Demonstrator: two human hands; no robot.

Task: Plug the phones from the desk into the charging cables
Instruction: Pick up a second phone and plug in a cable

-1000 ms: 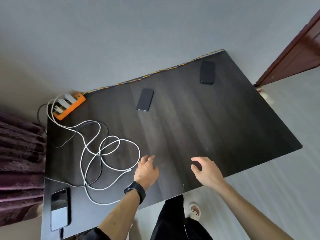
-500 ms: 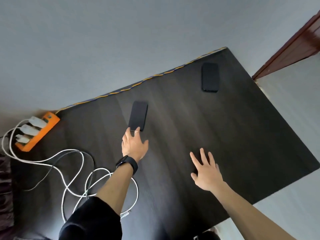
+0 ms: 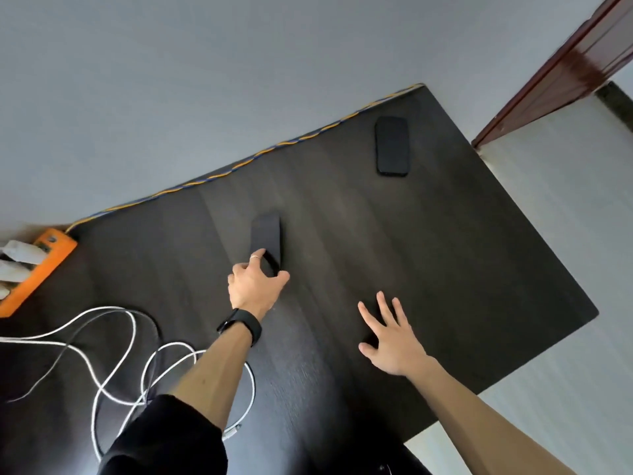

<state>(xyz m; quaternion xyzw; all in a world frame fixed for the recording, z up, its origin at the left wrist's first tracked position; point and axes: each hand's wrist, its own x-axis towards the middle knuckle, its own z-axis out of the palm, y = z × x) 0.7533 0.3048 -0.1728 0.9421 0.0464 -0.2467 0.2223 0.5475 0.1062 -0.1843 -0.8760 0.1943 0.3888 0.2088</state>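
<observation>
A black phone (image 3: 266, 234) lies mid-desk on the dark wooden desk (image 3: 445, 269). My left hand (image 3: 255, 286) grips its near end, thumb on the right edge, fingers on the left. A second black phone (image 3: 392, 145) lies flat near the far right corner, untouched. My right hand (image 3: 390, 337) rests spread flat on the desk, holding nothing. White charging cables (image 3: 113, 351) loop over the left part of the desk; one plug end (image 3: 233, 431) lies by my left sleeve.
An orange power strip (image 3: 41, 265) with white chargers sits at the far left edge. A yellow-blue braided cord (image 3: 274, 147) runs along the desk's back edge against the grey wall. A brown door (image 3: 582, 63) stands at the right.
My left hand reached forward from the cable loops to the middle phone and closed on its near end. My right hand spread flat on the desk. The view shifted forward.
</observation>
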